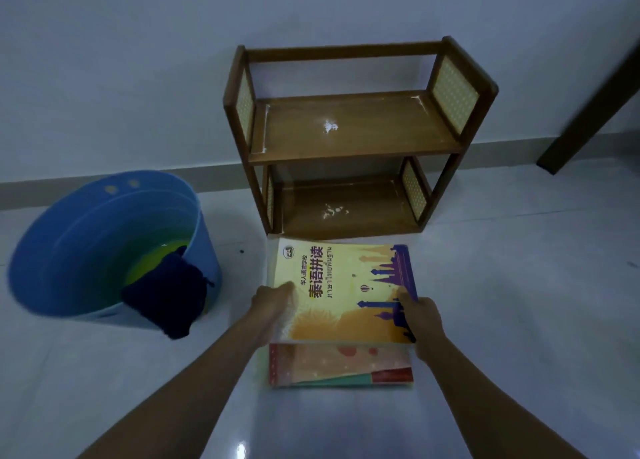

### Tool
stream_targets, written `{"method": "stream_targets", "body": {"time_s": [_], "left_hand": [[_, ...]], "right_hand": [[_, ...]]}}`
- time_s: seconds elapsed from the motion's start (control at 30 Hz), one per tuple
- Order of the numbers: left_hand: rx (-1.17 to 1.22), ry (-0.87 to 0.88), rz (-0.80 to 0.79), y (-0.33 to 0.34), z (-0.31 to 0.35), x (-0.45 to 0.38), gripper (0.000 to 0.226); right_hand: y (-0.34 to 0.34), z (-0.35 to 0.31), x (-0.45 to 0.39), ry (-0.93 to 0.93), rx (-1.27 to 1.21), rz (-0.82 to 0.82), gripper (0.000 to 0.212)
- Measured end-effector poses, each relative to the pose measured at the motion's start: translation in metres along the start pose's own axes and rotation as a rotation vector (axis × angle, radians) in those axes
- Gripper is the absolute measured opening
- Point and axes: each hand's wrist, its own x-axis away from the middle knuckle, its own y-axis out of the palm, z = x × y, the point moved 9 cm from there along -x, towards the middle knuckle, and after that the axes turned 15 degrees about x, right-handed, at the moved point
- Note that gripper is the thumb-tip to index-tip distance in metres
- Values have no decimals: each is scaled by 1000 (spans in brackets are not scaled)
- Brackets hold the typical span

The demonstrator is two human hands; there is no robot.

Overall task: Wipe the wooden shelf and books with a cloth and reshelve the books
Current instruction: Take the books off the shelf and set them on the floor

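Both hands grip the yellow book (343, 285) on top of the book stack (341, 365) on the floor, just near of the wooden shelf (346, 136). Left hand (273, 304) fingers curl over its left edge, right hand (420, 316) fingers clamp its right edge. Dark cloth (168, 301) hangs over the blue bucket (69, 250) rim, far left.

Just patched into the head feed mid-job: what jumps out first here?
The bright yellow book at centre stands out, gripped at its sides by the left hand and right hand, above more books stacked on the floor. Behind it, against the wall, the wooden shelf stands bare, with white smudges on both boards. At left, a dark cloth is draped over the rim of a blue bucket.
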Motion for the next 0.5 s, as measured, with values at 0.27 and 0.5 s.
{"method": "stream_targets", "body": {"time_s": [0.27,0.5], "left_hand": [[-248,7,177,-19,-42,-4,69],[-538,173,187,-20,-7,12,70]], "right_hand": [[23,28,1,-48,228,31,58],[1,-50,46,-264,668,312,44]]}}
